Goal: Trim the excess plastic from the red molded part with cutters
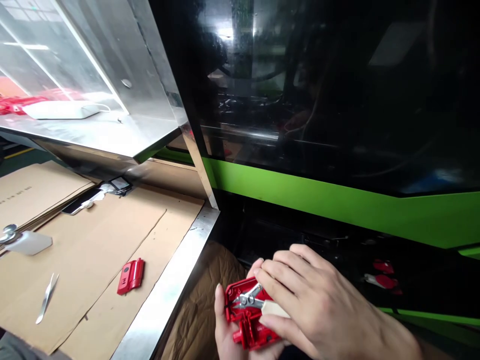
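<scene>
In the lower part of the head view, my left hand (224,332) is wrapped round a red molded plastic part (258,332) with its hollow, ribbed inside facing up. My right hand (315,292) grips small nippers (248,300) with pale handle covers. Their metal jaws lie over the inside of the red part, pointing to its left edge. Whether the blades touch the plastic, I cannot tell. Much of the red part and the nipper handles is hidden under my right fingers. On the cardboard-covered bench lies another red plastic part (131,276).
Metal tweezers (47,298) and a whitish bottle (30,242) lie on the cardboard (93,245). A metal shelf (135,132) holds a white device (62,109) and red parts. The black and green machine (318,195) stands ahead. Red pieces (384,281) lie low at right.
</scene>
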Available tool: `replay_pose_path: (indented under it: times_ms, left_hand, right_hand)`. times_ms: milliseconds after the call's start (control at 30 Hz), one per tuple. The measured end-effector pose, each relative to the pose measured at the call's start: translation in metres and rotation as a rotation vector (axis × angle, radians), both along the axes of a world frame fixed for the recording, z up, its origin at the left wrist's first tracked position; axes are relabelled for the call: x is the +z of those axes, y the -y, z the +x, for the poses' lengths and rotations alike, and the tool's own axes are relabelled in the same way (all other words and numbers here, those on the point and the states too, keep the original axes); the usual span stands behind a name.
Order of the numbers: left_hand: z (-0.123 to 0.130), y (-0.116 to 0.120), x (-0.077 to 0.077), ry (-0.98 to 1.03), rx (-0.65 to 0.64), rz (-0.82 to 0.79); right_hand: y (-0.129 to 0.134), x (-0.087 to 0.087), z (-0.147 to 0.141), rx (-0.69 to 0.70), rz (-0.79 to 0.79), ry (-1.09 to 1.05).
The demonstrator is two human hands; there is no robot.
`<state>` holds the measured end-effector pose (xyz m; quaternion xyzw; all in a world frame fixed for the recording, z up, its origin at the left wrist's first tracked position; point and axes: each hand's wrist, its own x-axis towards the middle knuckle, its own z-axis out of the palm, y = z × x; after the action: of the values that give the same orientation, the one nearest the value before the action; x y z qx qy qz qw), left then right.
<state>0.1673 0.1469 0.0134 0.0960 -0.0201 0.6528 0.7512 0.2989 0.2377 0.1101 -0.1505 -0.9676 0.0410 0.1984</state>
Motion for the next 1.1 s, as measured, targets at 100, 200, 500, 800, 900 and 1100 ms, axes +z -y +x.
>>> replay_pose_path:
  times_ms: [100,200,500,800,900,1100]
  left_hand:
    - [0.001,0.001,0.003,-0.001,0.001,-0.066]
    - [0.001,0.003,0.004,-0.002,0.007,-0.121]
    - [-0.002,0.005,0.001,-0.032,-0.015,-0.184]
    - [-0.002,0.004,0.002,-0.026,-0.011,-0.189]
    - [-0.001,0.002,0.001,-0.010,-0.009,-0.165]
    - [-0.002,0.002,-0.001,-0.024,-0.028,-0.187]
  right_hand:
    - [0.001,0.002,-0.005,0.009,0.066,0.016]
    - [0.002,0.001,-0.008,0.010,0.066,0.019]
    - [0.003,-0.004,-0.010,0.013,0.060,0.022]
    - [0.004,-0.003,-0.009,-0.009,0.045,0.047]
    - [0.004,-0.002,-0.010,-0.011,0.073,0.046]
    - [0.004,-0.001,-0.012,-0.011,0.087,0.048]
